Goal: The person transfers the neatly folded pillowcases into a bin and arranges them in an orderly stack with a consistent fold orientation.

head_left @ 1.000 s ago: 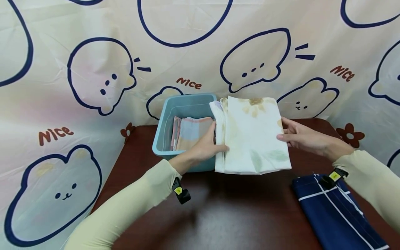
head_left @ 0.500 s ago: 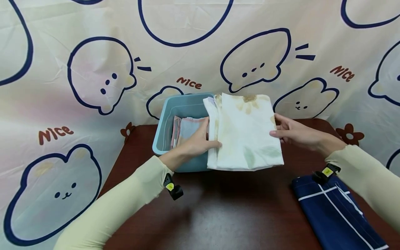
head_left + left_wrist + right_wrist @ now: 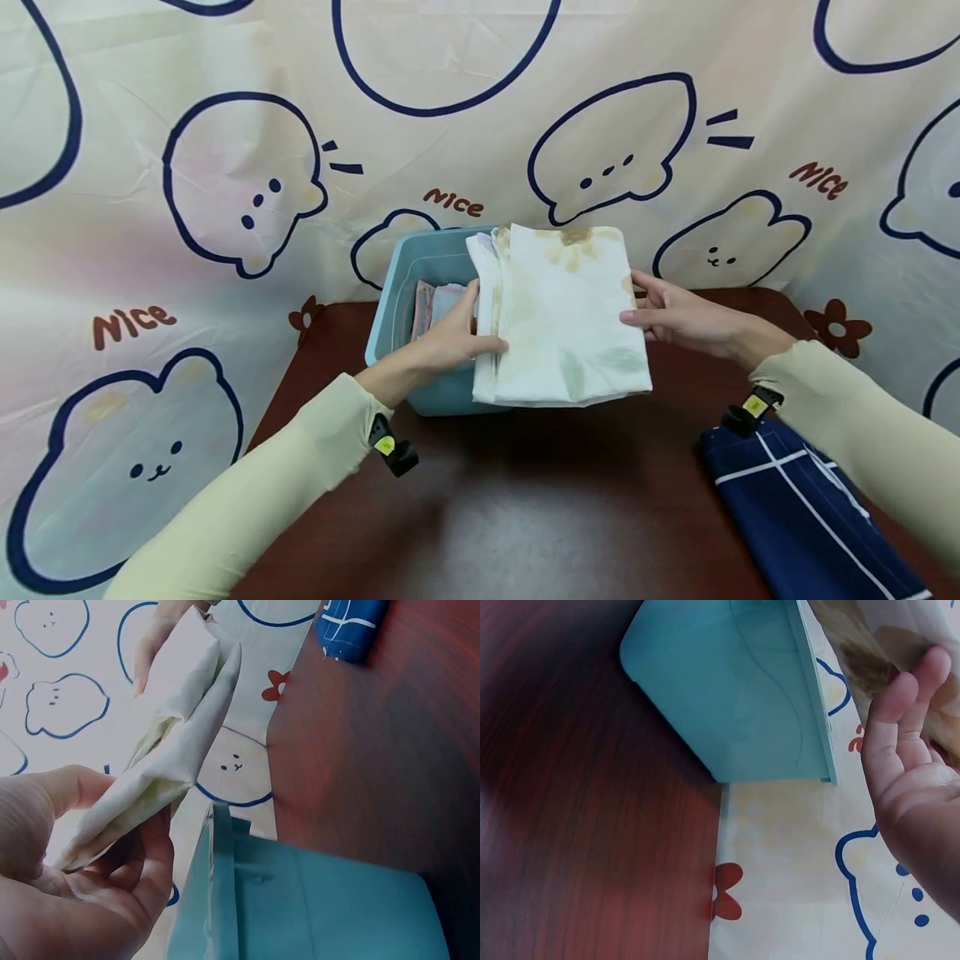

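Backdrop (image 3: 420, 150): pale, creased — navy-outlined cartoon animals (image 3: 142, 492)
Lettering (image 3: 453, 202): brown-red "Nice", repeated
Counter (image 3: 352, 533): dark reddish-brown, wood-grained
Flowers (image 3: 852, 330): brown-red, near the counter's back corners
Light: soft pale glare (image 3: 510, 537) — on the counter's near part

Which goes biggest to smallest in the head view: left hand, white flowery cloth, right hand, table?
1. Table
2. White flowery cloth
3. Left hand and right hand: they look too alike to rank.

Left arm (image 3: 262, 487) in from lower left, right arm (image 3: 862, 429) from lower right, both angled inward. Left hand (image 3: 450, 337) pinching: thumb near side, pointing inward, fingers curled behind. Right hand (image 3: 678, 318) likewise, fingers partly hidden. Hands apart, right slightly higher.
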`<state>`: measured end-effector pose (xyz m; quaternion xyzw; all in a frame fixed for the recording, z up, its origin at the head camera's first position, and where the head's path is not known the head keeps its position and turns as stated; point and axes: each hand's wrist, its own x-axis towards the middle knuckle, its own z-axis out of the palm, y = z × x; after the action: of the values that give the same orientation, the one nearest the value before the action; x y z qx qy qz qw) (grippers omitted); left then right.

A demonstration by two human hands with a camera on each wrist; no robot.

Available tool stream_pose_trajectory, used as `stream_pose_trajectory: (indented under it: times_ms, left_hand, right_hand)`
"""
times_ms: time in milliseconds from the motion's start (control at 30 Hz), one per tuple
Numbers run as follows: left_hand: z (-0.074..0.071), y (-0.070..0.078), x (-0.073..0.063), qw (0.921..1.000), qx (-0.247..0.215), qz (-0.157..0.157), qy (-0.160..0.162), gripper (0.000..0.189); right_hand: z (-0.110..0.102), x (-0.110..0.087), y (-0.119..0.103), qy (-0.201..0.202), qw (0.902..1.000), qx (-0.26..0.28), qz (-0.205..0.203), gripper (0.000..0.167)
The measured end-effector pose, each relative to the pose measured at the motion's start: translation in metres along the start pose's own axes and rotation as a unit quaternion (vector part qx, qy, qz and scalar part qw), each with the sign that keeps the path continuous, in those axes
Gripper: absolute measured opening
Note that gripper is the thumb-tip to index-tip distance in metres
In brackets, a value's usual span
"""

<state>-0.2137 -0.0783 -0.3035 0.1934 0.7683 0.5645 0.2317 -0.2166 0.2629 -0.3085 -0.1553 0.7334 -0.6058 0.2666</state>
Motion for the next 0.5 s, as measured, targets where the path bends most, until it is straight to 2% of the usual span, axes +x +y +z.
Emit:
stream_pose_trajectory:
  times_ms: [167,500]
  left_hand:
    - [-0.011,-0.001,-0.006,0.9999,0.001,-0.009,-0.008,0.097]
    - [-0.027,-0.001,-0.01,0.9998,0.016,-0.01,-0.004,0.098]
  right_hand:
    - [0.006,0.008,-0.002,-0.006,1.0,0.007,-0.002,0.084]
    - [0.014,0.022,-0.01,-0.013,0.9999,-0.001,-0.004,0.083]
